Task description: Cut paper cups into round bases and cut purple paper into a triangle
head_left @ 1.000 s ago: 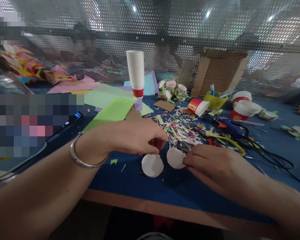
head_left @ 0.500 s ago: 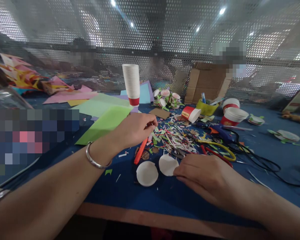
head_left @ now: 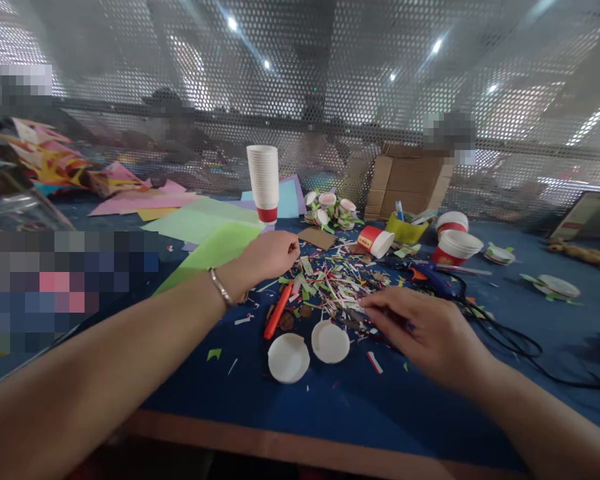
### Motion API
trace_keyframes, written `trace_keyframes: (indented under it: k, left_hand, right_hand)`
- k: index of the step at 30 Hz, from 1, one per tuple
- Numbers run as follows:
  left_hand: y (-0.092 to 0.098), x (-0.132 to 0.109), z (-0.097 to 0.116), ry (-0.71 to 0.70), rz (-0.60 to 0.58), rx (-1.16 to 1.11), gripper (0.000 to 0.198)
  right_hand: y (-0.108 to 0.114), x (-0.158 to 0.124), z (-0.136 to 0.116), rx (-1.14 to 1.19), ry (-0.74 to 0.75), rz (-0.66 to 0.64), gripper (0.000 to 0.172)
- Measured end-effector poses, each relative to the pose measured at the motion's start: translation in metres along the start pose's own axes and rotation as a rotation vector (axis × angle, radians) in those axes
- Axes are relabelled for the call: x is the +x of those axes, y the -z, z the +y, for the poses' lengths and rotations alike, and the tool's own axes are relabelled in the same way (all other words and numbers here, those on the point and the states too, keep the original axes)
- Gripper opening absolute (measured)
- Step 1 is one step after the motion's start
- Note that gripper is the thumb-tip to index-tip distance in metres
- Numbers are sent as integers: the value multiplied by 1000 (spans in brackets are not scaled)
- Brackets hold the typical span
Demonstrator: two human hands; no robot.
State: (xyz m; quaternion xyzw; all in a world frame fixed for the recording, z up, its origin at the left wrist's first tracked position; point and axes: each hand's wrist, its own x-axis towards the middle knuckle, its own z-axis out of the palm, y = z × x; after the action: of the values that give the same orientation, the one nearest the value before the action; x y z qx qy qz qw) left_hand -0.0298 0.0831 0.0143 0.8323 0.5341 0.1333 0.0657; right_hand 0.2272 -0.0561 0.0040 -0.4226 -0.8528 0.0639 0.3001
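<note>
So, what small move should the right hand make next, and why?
I'd probably ease the right hand toward the nearest white disc: it lies untouched beside a second disc, and the fingers are just beyond it, to its right, by the paper scraps.

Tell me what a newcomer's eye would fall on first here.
Probably the tall stack of white paper cups, upright toward the back, slightly left of centre. Next, the colourful paper scraps strewn mid-table between the left hand and right hand. Then two shallow white paper discs, side by side nearer the front edge, with a bright orange-red stick just behind.
</note>
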Motion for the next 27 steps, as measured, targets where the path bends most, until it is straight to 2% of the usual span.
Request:
trace_keyframes:
  k: [4, 9, 13, 16, 21, 24, 27]
  left_hand:
    - [1, 37, 5, 104, -28, 37, 30]
    - [-4, 84, 11, 199, -166, 4, 38]
    - [-13, 107, 7, 238, -227, -119, 37]
    - [-19, 113, -1, 284, -236, -263, 38]
    - [-24, 108, -8, 380, -214, -590, 38]
    - [-17, 101, -5, 438, -178, -778, 38]
    - [-3, 87, 4, 427, -135, -981, 34]
  right_hand:
    - [6, 3, 6, 9, -113, 57, 16]
    - [8, 5, 8, 18, -122, 79, 16]
    - [7, 6, 11, 42, -118, 80, 17]
    - [7, 6, 14, 50, -136, 61, 17]
    - [10, 8, 20, 65, -207, 25, 20]
    - [13, 8, 25, 36, -243, 16, 22]
    - [18, 7, 30, -5, -284, 29, 24]
